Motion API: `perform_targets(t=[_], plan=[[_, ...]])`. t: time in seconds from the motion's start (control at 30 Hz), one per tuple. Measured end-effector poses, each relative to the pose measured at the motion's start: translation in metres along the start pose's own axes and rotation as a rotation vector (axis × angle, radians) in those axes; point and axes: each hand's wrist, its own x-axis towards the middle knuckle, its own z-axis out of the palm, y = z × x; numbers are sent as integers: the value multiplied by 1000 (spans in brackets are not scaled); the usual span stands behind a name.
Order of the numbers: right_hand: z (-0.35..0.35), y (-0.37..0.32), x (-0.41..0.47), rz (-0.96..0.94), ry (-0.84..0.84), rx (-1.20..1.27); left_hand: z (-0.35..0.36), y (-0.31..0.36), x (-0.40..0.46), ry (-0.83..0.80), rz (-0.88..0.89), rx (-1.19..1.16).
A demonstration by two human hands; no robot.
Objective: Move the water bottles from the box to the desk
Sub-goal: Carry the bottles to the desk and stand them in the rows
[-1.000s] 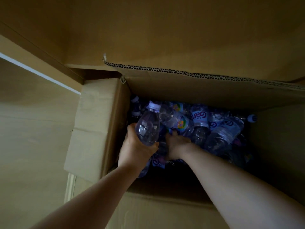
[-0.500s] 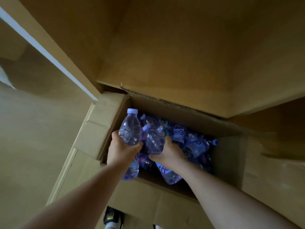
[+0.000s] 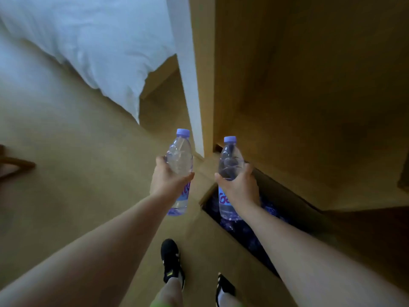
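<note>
I hold two clear plastic water bottles upright, one in each hand, out in front of me. Both are smooth, rounded and see-through, with pale purple screw caps and a blue label with purple lettering around the lower half. My left hand (image 3: 168,182) wraps the left bottle (image 3: 179,171) at its middle; my thumb and fingers (image 3: 188,176) curl around it and cover part of the label. My right hand (image 3: 240,189) grips the right bottle (image 3: 229,176) the same way, fingers curled tight around its waist. The two bottles are near each other but apart.

Below my right hand sits the open cardboard box (image 3: 223,244), brown and matte, with a dark interior. Inside it is a blurred purple-blue jumble, more bottles (image 3: 245,231), too dim to count. The right bottle hangs above the box opening; the left bottle hangs above the tan floor (image 3: 73,165) left of the box.

To the far right rises a tan wooden panel (image 3: 309,85). To the far left, white bedding (image 3: 93,41) drapes down. My black shoes (image 3: 171,261) show near the bottom edge, the right one partly cut off.
</note>
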Motion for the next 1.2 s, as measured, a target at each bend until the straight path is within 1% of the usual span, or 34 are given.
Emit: perform_targets(t=[0.17, 0.3, 0.4, 0.5, 0.63, 0.77, 1.0, 1.2], plan=[[19, -91, -33, -177, -50, -103, -94, -5, -4, 144, -50, -139], [52, -162, -62, -310, -140, -181, -164, -17, -3, 226, -70, -216], [89, -216, -84, -384, -192, -164, -217, -32, 1, 279, -62, -262], [131, -268, -110, -417, -225, -99, -275, -52, 7, 346, -90, -259], [185, -329, -138, -449, -276, -41, -350, -77, 15, 450, -166, -209], [231, -383, -153, -513, -330, -36, -418, -92, 30, 565, -251, -239], [308, -470, -149, -604, -393, -85, -498, -98, 95, 698, -324, -255], [385, -556, -108, -671, -455, -124, -550, -97, 197, 751, -366, -315]])
